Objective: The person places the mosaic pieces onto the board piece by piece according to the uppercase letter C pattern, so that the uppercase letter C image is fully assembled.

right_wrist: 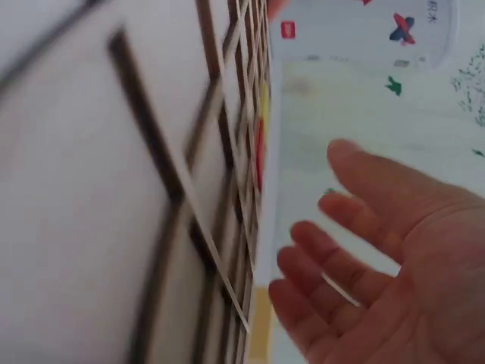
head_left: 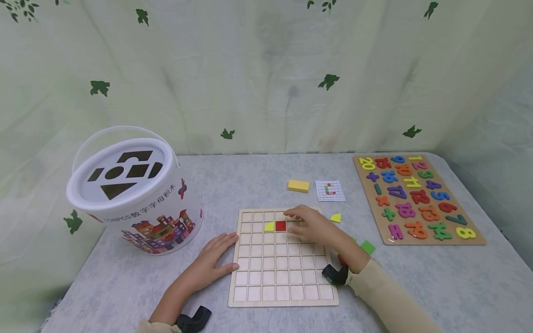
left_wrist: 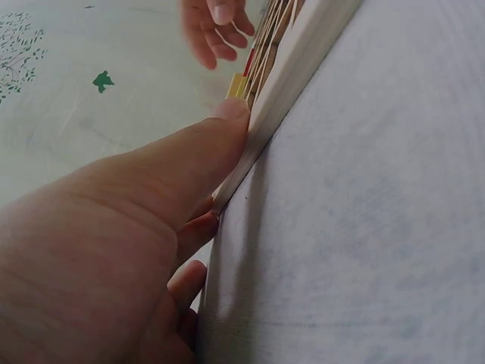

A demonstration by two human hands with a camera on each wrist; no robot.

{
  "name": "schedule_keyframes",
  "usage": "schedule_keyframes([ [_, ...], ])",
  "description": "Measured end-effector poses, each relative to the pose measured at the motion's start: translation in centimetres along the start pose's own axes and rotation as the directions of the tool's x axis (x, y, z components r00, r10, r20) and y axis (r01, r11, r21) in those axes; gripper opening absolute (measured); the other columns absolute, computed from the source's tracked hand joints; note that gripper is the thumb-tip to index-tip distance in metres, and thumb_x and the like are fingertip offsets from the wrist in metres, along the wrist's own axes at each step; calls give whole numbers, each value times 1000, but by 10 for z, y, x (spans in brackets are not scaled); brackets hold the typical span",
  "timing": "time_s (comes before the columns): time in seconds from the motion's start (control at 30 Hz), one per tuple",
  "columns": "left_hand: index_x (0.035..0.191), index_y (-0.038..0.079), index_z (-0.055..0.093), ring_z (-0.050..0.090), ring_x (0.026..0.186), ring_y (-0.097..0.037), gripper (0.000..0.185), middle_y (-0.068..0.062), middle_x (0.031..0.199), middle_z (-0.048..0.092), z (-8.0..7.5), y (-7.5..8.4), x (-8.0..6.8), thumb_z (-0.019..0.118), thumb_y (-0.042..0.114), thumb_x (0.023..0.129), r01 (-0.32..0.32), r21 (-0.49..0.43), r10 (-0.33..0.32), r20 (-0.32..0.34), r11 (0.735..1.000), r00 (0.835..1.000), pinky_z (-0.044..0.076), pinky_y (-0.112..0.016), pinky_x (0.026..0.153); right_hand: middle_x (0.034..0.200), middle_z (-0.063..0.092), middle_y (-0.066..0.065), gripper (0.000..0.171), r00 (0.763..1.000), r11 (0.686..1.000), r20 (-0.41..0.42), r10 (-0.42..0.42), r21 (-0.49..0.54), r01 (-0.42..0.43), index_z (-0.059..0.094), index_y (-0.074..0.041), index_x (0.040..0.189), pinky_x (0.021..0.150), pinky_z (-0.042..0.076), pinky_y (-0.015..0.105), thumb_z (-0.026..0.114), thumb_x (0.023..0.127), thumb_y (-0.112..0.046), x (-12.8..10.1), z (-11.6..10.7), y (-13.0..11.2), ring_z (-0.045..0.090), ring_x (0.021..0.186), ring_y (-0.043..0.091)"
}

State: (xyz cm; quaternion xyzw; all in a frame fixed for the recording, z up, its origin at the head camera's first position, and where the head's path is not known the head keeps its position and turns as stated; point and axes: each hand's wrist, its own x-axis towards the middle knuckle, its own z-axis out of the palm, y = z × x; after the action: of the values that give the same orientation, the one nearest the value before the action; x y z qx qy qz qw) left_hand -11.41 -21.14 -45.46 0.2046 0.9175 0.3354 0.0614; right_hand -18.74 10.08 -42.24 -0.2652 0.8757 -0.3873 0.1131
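Observation:
A wooden grid board [head_left: 268, 277] lies flat on the table, with a yellow quarter-round tile [head_left: 269, 226] and a red square tile [head_left: 281, 226] side by side in its upper rows. My left hand [head_left: 214, 259] rests at the board's left edge, thumb and fingertips touching the rim. Over the upper right of the grid hovers my right hand [head_left: 308, 224], fingers loosely bent and apart. In the right wrist view, nothing shows between the right hand's fingers [right_wrist: 311, 246]. The right forearm partly hides green and red pieces beside the board.
Right of the board lie a yellow quarter-round [head_left: 336, 218] and a green square [head_left: 368, 247]. Behind it are a yellow block [head_left: 298, 186] and a pattern card [head_left: 330, 190]. A lidded white bucket [head_left: 135, 199] stands left; a number puzzle board [head_left: 416, 199] lies at the right.

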Motion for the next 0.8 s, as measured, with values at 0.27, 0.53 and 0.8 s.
schedule_keyframes([
  [0.27,140,17,35,16,133,-28,73,-4,143,30,0,1,0,63,46,79,16,8,-16,13,1000,1000,14,-54,103,125,50,5,47,992,997,-105,64,39,-60,51,-11,127,91,39,48,65,84,-23,-25,-33,4,46,112,28],
  [0.53,140,17,35,16,133,-29,72,-4,143,30,-1,1,-1,63,45,80,7,6,-7,6,1000,1000,14,-54,103,129,46,11,45,978,989,-147,147,-12,-151,51,-10,127,94,35,52,65,84,-19,-46,-48,39,41,118,31],
  [0.8,140,17,35,16,133,-29,72,-4,143,30,-1,1,-1,62,47,80,6,7,-6,11,1000,1000,13,-54,103,125,49,11,40,973,979,-121,198,-20,-202,54,-9,123,95,35,48,63,85,-10,-53,-48,67,42,116,29],
])
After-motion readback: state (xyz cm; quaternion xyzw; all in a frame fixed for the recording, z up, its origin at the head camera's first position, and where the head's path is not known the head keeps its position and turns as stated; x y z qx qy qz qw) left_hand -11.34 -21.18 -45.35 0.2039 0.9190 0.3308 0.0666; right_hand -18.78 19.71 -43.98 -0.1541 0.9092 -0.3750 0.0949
